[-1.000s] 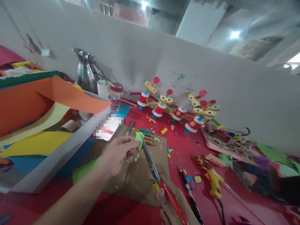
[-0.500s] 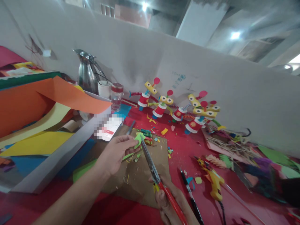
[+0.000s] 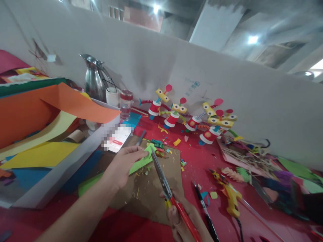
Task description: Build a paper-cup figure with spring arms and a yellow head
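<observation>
Between the thumb and fingers of my left hand (image 3: 126, 164) is a light green paper strip (image 3: 141, 163), held above a brown board (image 3: 153, 195). My right hand (image 3: 185, 215) is closed round the red handles of a pair of scissors (image 3: 163, 176). The blades look nearly together, with their tips at the strip's right end, close to my left fingertips; whether they touch the paper I cannot tell. Just behind the strip lie several folded paper springs (image 3: 158, 148) in teal, red and yellow. Small paper scraps (image 3: 146, 170) are scattered on the board.
Several paper-cup figures (image 3: 172, 119) stand along the wall. To the left is a white box (image 3: 65, 161) of coloured paper, with a phone (image 3: 119, 137) beside it. A pen (image 3: 205, 210) and a yellow glue gun (image 3: 232, 198) lie right. A steel jug (image 3: 94, 80) stands behind.
The green strip has turned in my left fingers, so more of its flat face and length shows. The scissors and both hands stay in almost the same place.
</observation>
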`<state>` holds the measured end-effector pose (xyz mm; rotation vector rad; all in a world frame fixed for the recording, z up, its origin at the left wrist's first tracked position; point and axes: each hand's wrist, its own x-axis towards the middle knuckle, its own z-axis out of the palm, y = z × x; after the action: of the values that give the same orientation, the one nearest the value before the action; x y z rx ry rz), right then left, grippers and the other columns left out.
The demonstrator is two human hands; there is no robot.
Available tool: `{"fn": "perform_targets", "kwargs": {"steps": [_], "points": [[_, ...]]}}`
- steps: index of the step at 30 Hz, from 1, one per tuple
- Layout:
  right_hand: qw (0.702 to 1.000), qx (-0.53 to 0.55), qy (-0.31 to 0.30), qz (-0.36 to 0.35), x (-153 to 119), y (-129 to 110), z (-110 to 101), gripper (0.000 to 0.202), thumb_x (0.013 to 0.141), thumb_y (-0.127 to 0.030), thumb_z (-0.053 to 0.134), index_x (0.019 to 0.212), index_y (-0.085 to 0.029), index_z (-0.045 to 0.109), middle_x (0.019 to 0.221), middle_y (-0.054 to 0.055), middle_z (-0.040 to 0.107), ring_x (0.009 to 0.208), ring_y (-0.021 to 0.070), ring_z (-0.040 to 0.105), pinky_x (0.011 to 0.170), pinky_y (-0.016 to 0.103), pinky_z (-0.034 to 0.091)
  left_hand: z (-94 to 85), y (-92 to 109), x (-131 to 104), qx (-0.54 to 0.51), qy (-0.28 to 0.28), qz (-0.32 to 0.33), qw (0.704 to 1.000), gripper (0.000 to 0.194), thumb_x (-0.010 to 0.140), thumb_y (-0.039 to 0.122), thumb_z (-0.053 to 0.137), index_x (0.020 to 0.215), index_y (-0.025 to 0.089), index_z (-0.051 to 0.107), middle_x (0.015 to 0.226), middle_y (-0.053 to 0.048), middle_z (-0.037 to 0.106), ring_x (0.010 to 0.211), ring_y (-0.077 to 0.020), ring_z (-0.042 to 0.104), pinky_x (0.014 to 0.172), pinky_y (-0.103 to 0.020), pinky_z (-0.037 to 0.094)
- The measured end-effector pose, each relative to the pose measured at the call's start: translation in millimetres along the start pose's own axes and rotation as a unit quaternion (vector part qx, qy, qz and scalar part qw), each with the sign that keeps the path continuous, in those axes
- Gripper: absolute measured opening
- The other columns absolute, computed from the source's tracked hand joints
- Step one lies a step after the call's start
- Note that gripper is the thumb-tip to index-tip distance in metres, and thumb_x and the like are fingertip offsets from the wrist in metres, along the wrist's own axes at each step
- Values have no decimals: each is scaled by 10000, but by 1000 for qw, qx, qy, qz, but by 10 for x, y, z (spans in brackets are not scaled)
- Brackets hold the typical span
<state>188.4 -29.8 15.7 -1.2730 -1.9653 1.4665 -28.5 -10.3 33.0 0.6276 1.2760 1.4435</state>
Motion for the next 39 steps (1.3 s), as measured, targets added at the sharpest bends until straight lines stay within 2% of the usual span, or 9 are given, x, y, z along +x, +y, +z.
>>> {"fn": "perform_targets", "kwargs": {"steps": [5,11,22,29,39], "points": [[1000,-2,3,-2,10,17,6,769,756,-819,431,1089,-165,659,601,5,452,514,121,461,473,204,434,-7,-24,11,6,1,9,1000,142,674,320,760,642,218,667,652,8,586,634,-139,496,625,-258,352],[1000,-4,15,-1,-4,30,-3,749,766,-799,450,1114,-170,660,627,25,498,535,134,506,478,200,456,49,-45,-18,-13,-4,-17,1000,188,653,361,783,660,212,670,661,9,606,643,-133,516,619,-250,364],[1000,-3,31,-6,9,51,20,709,762,-785,480,1081,-181,670,641,29,512,576,144,542,503,191,489,61,-62,-19,-35,17,-20,999,184,641,344,788,623,216,656,635,6,601,639,-145,525,609,-255,379],[999,-1,52,0,-67,38,-23,660,757,-739,552,1131,-208,663,773,81,588,766,216,640,574,207,540,60,-68,3,-53,47,-24,997,166,623,300,803,667,202,676,692,-4,615,694,-138,521,662,-260,385],[999,2,38,-1,-60,27,12,670,784,-732,522,1152,-189,656,761,73,578,695,186,627,605,205,536,65,-25,9,-93,85,-13,992,176,588,253,809,628,172,659,714,1,586,758,-133,499,727,-257,376]]}}
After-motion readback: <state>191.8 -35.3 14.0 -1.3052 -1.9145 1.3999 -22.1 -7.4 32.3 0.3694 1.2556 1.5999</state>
